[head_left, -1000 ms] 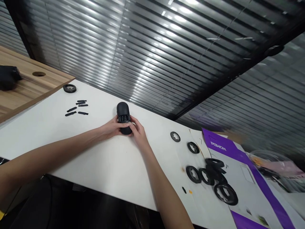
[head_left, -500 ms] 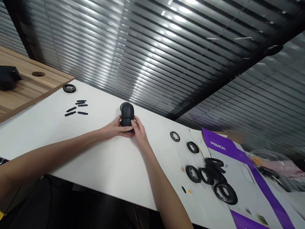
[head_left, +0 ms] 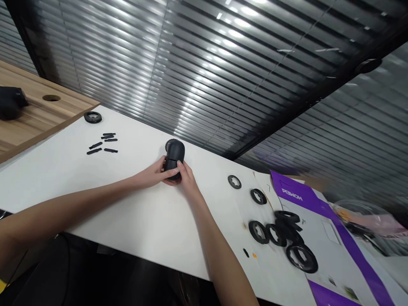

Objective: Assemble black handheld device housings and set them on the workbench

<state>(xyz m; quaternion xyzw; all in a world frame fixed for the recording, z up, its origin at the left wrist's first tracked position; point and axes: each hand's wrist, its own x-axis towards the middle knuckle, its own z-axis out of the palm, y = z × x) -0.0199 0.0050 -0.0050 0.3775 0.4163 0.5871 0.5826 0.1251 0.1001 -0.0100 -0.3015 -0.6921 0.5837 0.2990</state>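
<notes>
Both my hands grip a black rounded device, a capsule-shaped body with a seam across its middle and a round part at its upper left. My left hand wraps its lower left side, thumb laid across the front. On the lower right, my right hand presses its thumb near the seam. The device is held over the white table, tilted slightly to the right. Its underside and the fingers behind it are hidden, and its exact kind is unclear.
Left on the table lie several thin black strips and a black ring. Several black rings are spread at right, some on a purple-and-white box. A small orange piece lies near them. Metal blinds rise behind.
The device has shifted slightly right and a little down, tilting more to the right. Both hands keep hold of it; the things on the table have stayed put.
</notes>
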